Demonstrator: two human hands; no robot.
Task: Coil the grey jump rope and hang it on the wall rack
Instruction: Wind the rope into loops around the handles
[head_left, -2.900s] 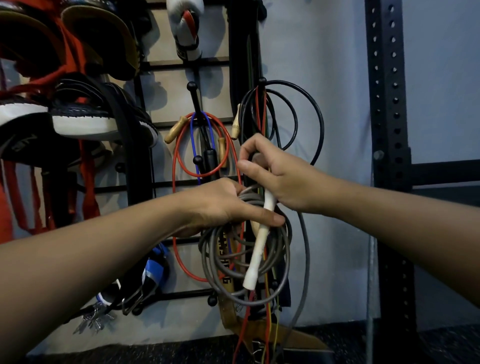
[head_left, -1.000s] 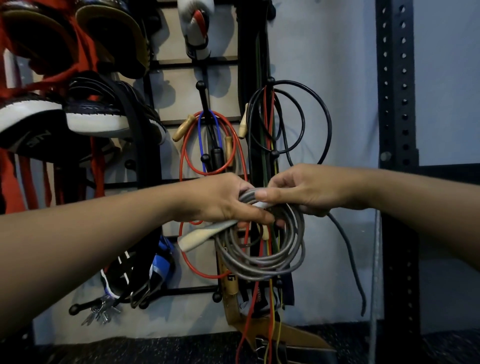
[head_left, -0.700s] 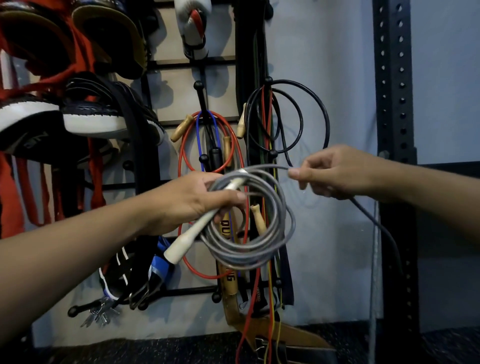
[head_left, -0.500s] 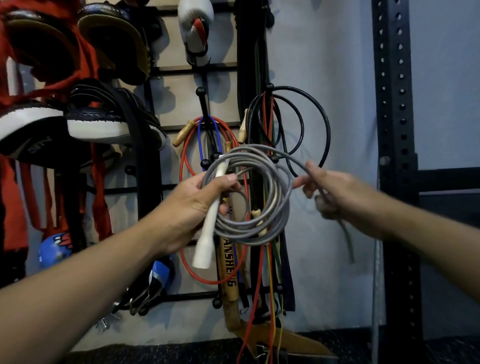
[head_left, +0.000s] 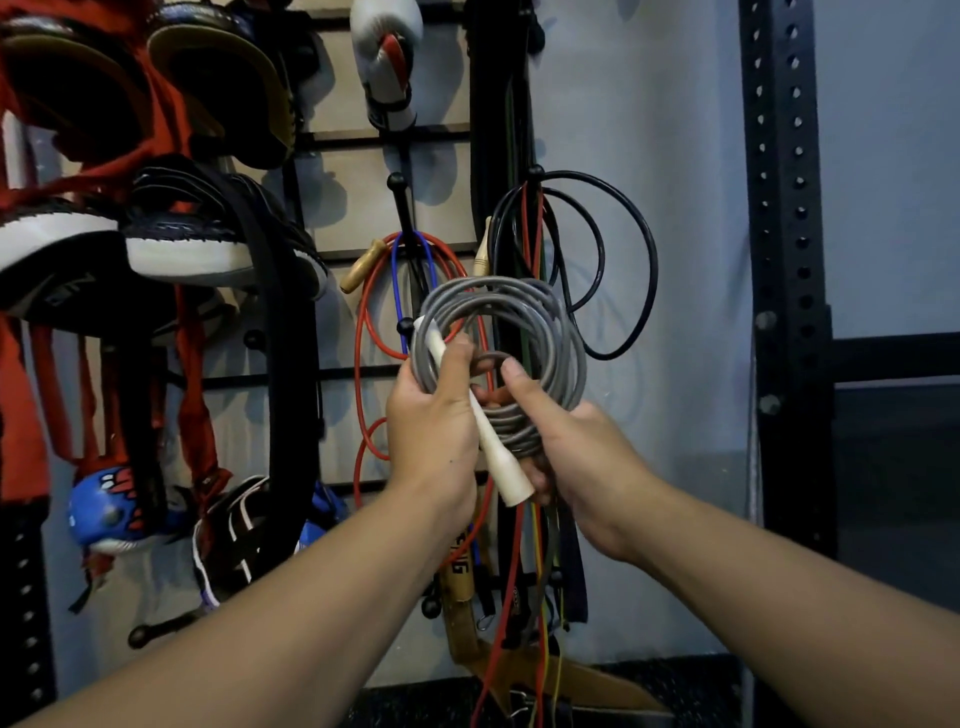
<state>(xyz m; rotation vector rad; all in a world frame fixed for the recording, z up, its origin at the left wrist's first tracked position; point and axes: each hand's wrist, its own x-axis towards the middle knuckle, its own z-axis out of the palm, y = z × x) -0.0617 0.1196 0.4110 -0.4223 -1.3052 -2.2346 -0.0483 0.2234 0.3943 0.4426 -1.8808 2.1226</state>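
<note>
At the centre of the frame both hands hold the grey rope (head_left: 524, 332), wound into a coil in front of the rack (head_left: 332, 140). The left hand (head_left: 431, 421) is clamped on the coil's left side and the white handle (head_left: 488, 441); the right hand (head_left: 566, 447) grips the coil's lower right.

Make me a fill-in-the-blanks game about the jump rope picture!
1. The coiled jump rope is coloured ____.
2. Its handle is coloured ____.
3. The left hand and right hand ____ grip the coil.
4. The boxing glove hangs ____ the coil.

Answers: grey; white; both; above
</note>
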